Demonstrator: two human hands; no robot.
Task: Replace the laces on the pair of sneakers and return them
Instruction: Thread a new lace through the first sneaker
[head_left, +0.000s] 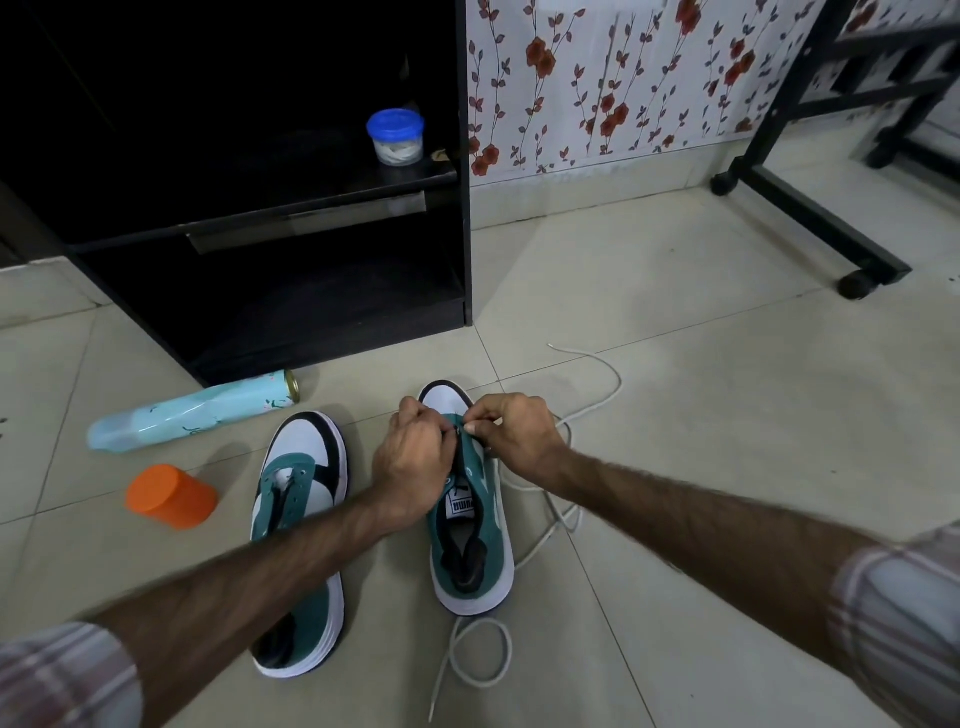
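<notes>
Head view: my left hand (410, 462) and right hand (511, 434) pinch the limp white lace (587, 415) at the right sneaker's (470, 545) far eyelets; I'd grip near its stiff tip.

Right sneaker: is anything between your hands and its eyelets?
Nothing visible. Both the left hand and right hand already rest on the right sneaker near its front eyelets, fingers pinching there. The white lace trails off to the right.
</notes>
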